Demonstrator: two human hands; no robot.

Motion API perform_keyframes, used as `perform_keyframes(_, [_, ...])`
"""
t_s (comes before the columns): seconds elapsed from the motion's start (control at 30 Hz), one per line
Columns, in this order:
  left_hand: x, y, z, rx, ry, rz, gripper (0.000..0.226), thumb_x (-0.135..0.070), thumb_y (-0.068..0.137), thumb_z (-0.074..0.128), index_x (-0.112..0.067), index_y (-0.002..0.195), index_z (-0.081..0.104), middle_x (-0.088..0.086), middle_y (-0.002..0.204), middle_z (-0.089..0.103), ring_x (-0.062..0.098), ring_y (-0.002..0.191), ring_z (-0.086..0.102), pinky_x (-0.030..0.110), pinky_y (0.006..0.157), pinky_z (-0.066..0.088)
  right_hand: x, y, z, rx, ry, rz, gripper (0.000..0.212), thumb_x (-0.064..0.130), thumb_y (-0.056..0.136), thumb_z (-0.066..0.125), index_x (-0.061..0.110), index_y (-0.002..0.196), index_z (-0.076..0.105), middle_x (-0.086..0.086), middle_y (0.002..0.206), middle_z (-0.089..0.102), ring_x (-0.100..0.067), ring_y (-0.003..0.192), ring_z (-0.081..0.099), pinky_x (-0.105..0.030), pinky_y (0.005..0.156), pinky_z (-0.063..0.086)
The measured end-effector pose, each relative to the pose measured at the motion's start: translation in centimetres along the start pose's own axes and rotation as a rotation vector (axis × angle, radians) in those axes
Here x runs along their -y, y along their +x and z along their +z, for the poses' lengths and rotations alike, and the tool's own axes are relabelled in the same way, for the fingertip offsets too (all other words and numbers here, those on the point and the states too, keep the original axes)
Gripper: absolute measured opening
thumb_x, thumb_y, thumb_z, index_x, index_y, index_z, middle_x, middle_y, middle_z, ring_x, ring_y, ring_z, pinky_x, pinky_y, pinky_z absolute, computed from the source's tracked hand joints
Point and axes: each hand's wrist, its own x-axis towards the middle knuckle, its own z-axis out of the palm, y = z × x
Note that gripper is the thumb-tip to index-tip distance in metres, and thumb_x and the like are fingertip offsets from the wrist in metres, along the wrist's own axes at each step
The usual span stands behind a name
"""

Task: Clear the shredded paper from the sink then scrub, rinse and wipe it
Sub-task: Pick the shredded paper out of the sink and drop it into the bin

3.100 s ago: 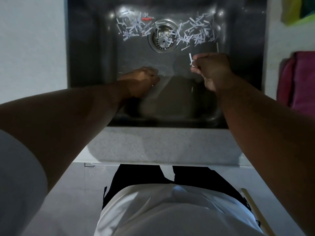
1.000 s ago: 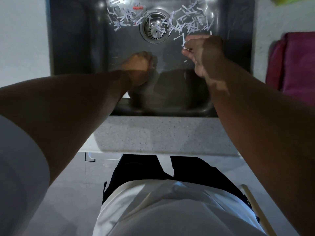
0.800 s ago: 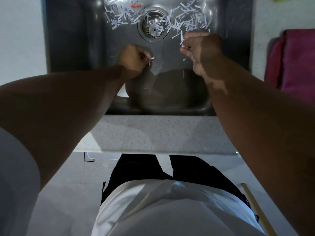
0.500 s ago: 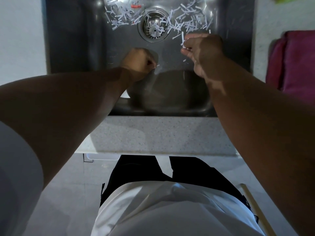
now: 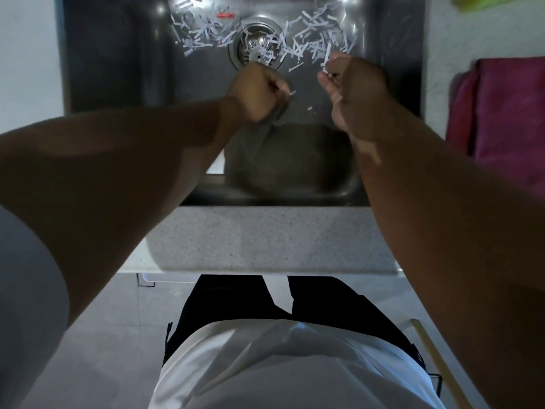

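My left hand and right hand clench paper shreds; loose strips could slip into the drain strainer.

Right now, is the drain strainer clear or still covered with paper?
Partly covered. White shredded paper strips lie across the drain strainer, with more spread on both sides of it.

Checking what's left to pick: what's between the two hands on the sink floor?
Head view: between the left hand and right hand lies bare sink floor with a few stray paper shreds.
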Motion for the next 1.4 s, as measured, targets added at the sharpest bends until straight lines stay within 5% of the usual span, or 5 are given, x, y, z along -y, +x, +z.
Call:
perform_keyframes(0.57, [-3.7,0.8,4.7,0.134,0.606,0.267,0.038,-0.022,0.101,0.044,0.005,0.119,0.063,0.027,0.119,0.062,0.045,0.106,0.061,0.051,0.091,0.049,-0.1,-0.5,0.6,-0.038,0.000,0.042,0.019,-0.010,0.094,0.056,0.006,0.086,0.064,-0.006,0.085,0.060,-0.014,0.073,0.059,-0.017,0.065,0.057])
perform_keyframes(0.73, [-2.2,1.6,3.8,-0.171,0.253,0.000,0.016,-0.010,0.097,0.052,-0.009,0.105,0.066,0.005,0.099,0.065,0.020,0.094,0.059,0.021,0.080,0.039,-0.2,-0.4,0.7,-0.054,-0.048,0.039,0.019,-0.008,0.094,0.058,0.008,0.087,0.066,-0.002,0.084,0.063,-0.009,0.066,0.062,-0.021,0.075,0.057])
perform_keyframes(0.87, [0.8,3.5,0.8,-0.363,-0.067,-0.304,0.017,-0.008,0.089,0.053,-0.021,0.080,0.058,0.001,0.083,0.066,0.023,0.085,0.069,0.040,0.084,0.059,-0.1,-0.4,0.8,-0.042,-0.044,0.037,0.019,-0.008,0.094,0.059,0.009,0.090,0.067,-0.001,0.089,0.064,-0.009,0.071,0.064,-0.022,0.078,0.059])
perform_keyframes(1.03, [1.7,4.7,-1.5,-0.469,-0.291,-0.294,0.030,0.020,0.088,0.042,0.001,0.074,0.059,0.009,0.056,0.058,0.023,0.047,0.058,0.025,0.047,0.046,-0.3,0.1,0.7,-0.043,-0.064,0.042,0.021,-0.007,0.093,0.061,0.012,0.086,0.068,0.000,0.094,0.066,-0.009,0.076,0.066,-0.023,0.078,0.060])
perform_keyframes(1.4, [-3.0,6.5,-1.4,-0.148,0.210,-0.149,0.037,-0.021,0.085,0.051,-0.009,0.106,0.078,0.014,0.114,0.074,0.030,0.113,0.067,0.033,0.099,0.052,-0.9,1.3,-0.1,0.035,-0.031,0.056,0.019,-0.007,0.094,0.060,0.010,0.088,0.068,-0.005,0.092,0.064,-0.006,0.062,0.071,-0.018,0.066,0.057])
